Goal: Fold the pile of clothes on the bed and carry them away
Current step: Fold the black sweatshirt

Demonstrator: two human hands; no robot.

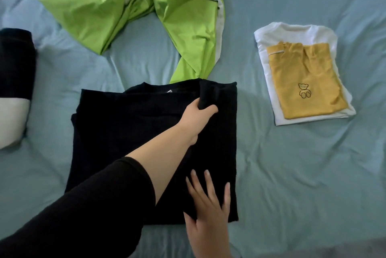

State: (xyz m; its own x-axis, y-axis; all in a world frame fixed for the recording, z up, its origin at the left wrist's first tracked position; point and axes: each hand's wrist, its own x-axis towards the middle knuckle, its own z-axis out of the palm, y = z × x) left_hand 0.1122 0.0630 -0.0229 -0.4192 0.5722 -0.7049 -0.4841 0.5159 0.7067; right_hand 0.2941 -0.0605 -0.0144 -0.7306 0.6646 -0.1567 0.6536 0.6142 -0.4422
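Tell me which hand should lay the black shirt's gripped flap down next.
Left, probably. The left hand grips the flap at the black shirt's upper right, while the right hand lies flat near the lower edge, pinning the cloth.

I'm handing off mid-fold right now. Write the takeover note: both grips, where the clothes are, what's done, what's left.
Left grip: pinching a folded-in sleeve of the black top, near its collar end.
Right grip: open, fingers flat on the top's near edge.
Done: yellow shirt stacked on white shirt, both folded, on the right of the bed.
Left: finish the black top, fold the crumpled green garment beyond it, carry all away.
Black-and-white item at the left edge, cut off: state unclear.
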